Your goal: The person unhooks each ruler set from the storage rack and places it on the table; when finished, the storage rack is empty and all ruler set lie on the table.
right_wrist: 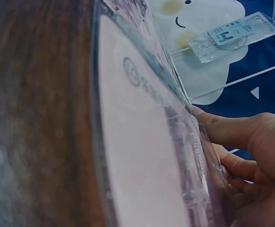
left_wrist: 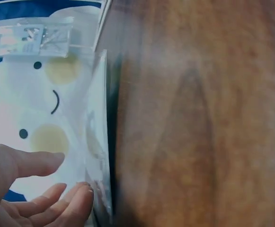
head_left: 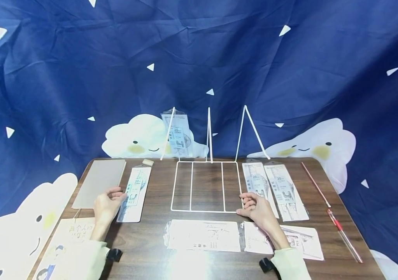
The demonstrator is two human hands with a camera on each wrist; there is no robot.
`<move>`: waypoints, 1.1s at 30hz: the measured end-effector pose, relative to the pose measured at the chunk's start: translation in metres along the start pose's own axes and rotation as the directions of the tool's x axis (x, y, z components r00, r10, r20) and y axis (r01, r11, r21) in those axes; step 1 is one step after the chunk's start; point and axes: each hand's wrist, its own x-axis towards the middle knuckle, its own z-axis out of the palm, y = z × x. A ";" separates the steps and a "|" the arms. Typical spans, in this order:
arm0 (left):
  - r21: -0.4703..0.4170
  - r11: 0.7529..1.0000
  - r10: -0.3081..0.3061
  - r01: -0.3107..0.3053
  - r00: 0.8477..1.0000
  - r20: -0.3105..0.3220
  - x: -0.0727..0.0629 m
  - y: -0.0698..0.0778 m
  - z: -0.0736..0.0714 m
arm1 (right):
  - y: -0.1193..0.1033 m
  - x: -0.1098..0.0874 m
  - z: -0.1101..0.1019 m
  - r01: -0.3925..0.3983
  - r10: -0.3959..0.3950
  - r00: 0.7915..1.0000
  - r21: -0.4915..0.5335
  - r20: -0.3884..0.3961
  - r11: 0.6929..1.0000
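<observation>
A white wire rack with three upright pointed prongs stands mid-table. One clear ruler-set packet hangs from its left prong, and also shows in the right wrist view as a hanging packet. My right hand holds the rack's front right corner, thumb at the front rod and fingers at the side rod. My left hand has its fingertips at the edge of a ruler-set packet lying left of the rack. In the left wrist view, the thumb and fingers are apart with nothing between them.
Two packets lie right of the rack, and two more lie along the front. A grey book and an illustrated notebook sit at the left. A red-and-clear stick lies at the right edge. Blue cloth hangs behind.
</observation>
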 end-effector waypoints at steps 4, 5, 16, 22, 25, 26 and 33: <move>-0.153 0.987 0.045 -0.040 0.999 0.028 0.006 0.010 0.002 | 0.000 0.001 -0.002 0.007 -0.007 1.000 0.002 -0.002 1.000; -0.211 0.977 0.054 -0.044 0.998 0.039 0.008 0.014 0.003 | 0.001 0.001 -0.002 0.007 -0.007 1.000 0.002 -0.003 1.000; -0.691 0.714 0.204 -0.113 0.978 0.051 0.030 0.078 0.028 | 0.003 0.000 -0.002 0.014 -0.014 1.000 0.005 0.001 1.000; -0.752 0.641 0.287 -0.152 0.957 0.051 0.052 0.115 0.054 | 0.004 0.001 -0.002 -0.001 0.001 1.000 0.012 -0.011 1.000; -0.743 0.645 0.319 -0.178 0.947 0.050 0.064 0.131 0.065 | 0.005 0.001 0.000 -0.004 0.004 1.000 0.014 -0.013 1.000; -0.737 0.649 0.329 -0.190 0.943 0.047 0.068 0.136 0.067 | 0.005 0.001 0.000 -0.004 0.004 1.000 0.014 -0.010 1.000; -0.735 0.640 0.369 -0.224 0.929 0.038 0.085 0.164 0.082 | 0.005 0.000 0.000 0.004 -0.004 1.000 0.014 -0.006 1.000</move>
